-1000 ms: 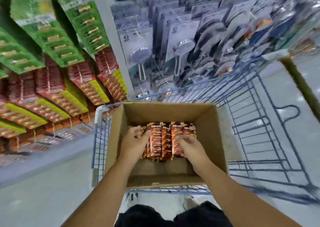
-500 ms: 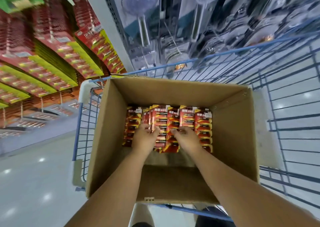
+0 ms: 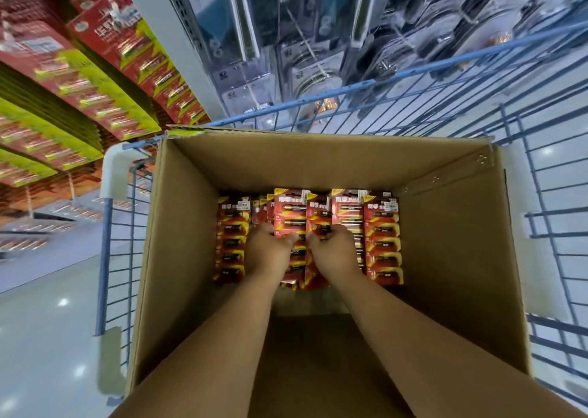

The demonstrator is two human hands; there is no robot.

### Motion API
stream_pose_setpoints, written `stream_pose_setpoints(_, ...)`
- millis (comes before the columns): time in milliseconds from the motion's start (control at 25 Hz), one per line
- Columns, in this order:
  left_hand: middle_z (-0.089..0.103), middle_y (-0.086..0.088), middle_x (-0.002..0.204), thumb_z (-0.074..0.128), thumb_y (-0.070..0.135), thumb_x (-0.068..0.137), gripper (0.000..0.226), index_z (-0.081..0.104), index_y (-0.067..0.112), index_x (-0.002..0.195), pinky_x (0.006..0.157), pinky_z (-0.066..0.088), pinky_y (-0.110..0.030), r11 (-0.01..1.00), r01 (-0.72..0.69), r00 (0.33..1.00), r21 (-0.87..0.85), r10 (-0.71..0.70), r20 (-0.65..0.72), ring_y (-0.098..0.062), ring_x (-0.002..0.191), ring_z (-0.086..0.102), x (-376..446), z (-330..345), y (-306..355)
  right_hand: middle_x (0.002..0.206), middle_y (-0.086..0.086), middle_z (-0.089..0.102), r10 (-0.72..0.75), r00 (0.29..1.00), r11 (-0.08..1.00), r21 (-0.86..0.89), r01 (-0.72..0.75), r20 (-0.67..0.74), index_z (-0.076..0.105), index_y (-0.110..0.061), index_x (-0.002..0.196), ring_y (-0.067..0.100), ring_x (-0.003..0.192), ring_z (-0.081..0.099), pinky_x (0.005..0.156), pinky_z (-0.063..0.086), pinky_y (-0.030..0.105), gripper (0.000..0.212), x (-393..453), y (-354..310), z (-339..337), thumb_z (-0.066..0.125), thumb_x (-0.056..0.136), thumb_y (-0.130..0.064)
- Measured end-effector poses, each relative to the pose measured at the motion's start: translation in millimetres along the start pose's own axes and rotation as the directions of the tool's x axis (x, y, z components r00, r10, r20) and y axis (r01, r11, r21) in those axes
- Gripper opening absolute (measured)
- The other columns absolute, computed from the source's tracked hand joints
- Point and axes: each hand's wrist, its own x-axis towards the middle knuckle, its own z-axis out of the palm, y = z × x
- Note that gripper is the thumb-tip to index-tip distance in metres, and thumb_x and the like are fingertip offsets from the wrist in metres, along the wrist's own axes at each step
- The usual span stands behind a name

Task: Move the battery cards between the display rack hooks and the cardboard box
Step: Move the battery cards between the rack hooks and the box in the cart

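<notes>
- While both forearms reach down into the cardboard box (image 3: 445, 258), the left hand (image 3: 267, 252) and the right hand (image 3: 334, 252) sit side by side over the middle of the battery cards (image 3: 383, 242), fingers curled down among the cards and gripping the middle ones
- The box is plain brown corrugated board, matt, with straight tall walls and a rectangular open top; a torn patch shows at its far left corner
- The battery cards are flat, glossy rectangles of printed card, red with yellow and orange flashes, each carrying a column of cylindrical cells under clear blister
- They lie in the far half of the box floor as a row of overlapping stacks, side by side from left to right; the near half of the floor is bare cardboard
- Each card's long axis runs away from the person, header end toward the far wall of the box, foot end toward the person; the cells lie crosswise to that axis
- The box sits inside a trolley (image 3: 541, 169) of thin blue metal wire with pale plastic corner pieces
- On the left, hanging packs (image 3: 105, 77) in red and yellow-green fill the display rack, blurred; ahead, clear blister packs (image 3: 305, 35) holding chromed fittings hang in rows
- A pale, shiny floor (image 3: 47, 322) reflects spots of light
</notes>
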Motion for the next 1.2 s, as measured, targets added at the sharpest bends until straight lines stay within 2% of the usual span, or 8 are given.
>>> stream_pose_setpoints(80,0.061,0.0,0.129,0.072,0.032,0.096,0.046,0.055,0.022,0.137,0.081,0.049,-0.033,1.0,0.001,0.999,-0.012,0.0,0.033,-0.026,0.12,0.062,0.5,-2.7,0.8,0.114,0.001,0.066,0.05,0.999,0.995,0.086,-0.05,0.0,0.05,-0.014,0.131,0.018,0.102,0.065,0.069,0.05,0.026,0.039,-0.7,-2.6,-3.3,0.068,0.099,-0.03)
stream_pose_setpoints(200,0.062,0.0,0.127,0.065,0.025,0.101,0.037,0.054,0.021,0.136,0.086,0.05,-0.037,0.993,0.029,0.999,-0.114,-0.025,0.037,-0.029,0.122,0.061,2.3,-15.0,-2.6,0.112,0.0,0.068,0.059,0.998,0.992,0.112,-0.062,0.029,0.049,-0.013,0.138,0.023,0.107,0.068,0.085,0.058,0.037,0.046,-4.8,-4.5,2.4,0.067,0.1,-0.031)
stream_pose_setpoints(400,0.067,-0.003,0.12,0.064,0.023,0.102,0.019,0.056,0.024,0.12,0.094,0.058,-0.051,0.98,0.019,0.998,-0.196,-0.031,-0.06,-0.032,0.114,0.066,9.2,-37.7,-19.2,0.137,0.008,0.042,-0.034,0.999,0.985,-0.168,0.027,-0.04,0.056,-0.026,0.131,0.031,0.122,0.055,0.093,0.057,0.04,0.039,-14.0,-5.6,18.3,0.071,0.096,-0.033)
stream_pose_setpoints(520,0.068,-0.003,0.117,0.064,0.023,0.102,0.015,0.057,0.026,0.115,0.092,0.059,-0.054,0.972,0.002,0.994,-0.233,-0.027,-0.101,-0.032,0.11,0.068,9.4,-39.8,-19.8,0.14,0.013,0.047,-0.078,0.992,0.964,-0.262,0.051,-0.095,0.043,-0.02,0.145,0.037,0.129,0.05,0.102,0.052,0.047,0.063,-20.1,-6.1,28.6,0.075,0.092,-0.033)
stream_pose_setpoints(720,0.066,-0.004,0.121,0.063,0.022,0.102,0.02,0.054,0.027,0.12,0.092,0.06,-0.054,0.977,0.0,0.993,-0.211,-0.026,-0.117,-0.032,0.113,0.067,3.0,-41.1,-17.5,0.152,0.013,0.045,-0.082,0.99,0.966,-0.253,0.051,-0.116,0.028,-0.006,0.158,0.032,0.142,0.042,0.113,0.045,0.043,0.094,-14.9,-7.4,23.4,0.079,0.088,-0.042)
stream_pose_setpoints(880,0.067,-0.005,0.12,0.062,0.022,0.102,0.02,0.054,0.027,0.12,0.09,0.06,-0.055,0.98,-0.013,0.991,-0.199,-0.014,-0.131,-0.032,0.111,0.068,5.1,-42.4,-19.8,0.139,0.009,0.055,-0.217,0.973,0.92,-0.349,0.178,-0.074,0.047,-0.01,0.15,0.026,0.131,0.051,0.103,0.051,0.038,0.075,-11.6,-6.9,24.8,0.074,0.091,-0.048)
stream_pose_setpoints(1040,0.067,-0.005,0.121,0.063,0.023,0.102,0.022,0.055,0.025,0.122,0.091,0.06,-0.055,0.984,-0.019,0.988,-0.178,-0.008,-0.153,-0.033,0.113,0.067,5.5,-46.4,-20.6,0.136,0.005,0.053,-0.327,0.945,0.904,-0.288,0.315,0.006,0.052,-0.016,0.15,0.021,0.126,0.052,0.101,0.049,0.031,0.056,-12.2,-11.1,22.5,0.066,0.1,-0.036)
stream_pose_setpoints(1200,0.068,-0.005,0.12,0.064,0.022,0.101,0.018,0.054,0.026,0.116,0.091,0.059,-0.055,0.981,-0.013,0.987,-0.192,-0.018,-0.16,-0.033,0.111,0.068,7.1,-48.5,-22.2,0.153,0.007,0.039,-0.358,0.932,0.864,-0.4,0.306,-0.062,0.041,-0.021,0.154,0.026,0.144,0.035,0.116,0.038,0.042,0.079,-9.0,-8.0,22.1,0.078,0.088,-0.046)
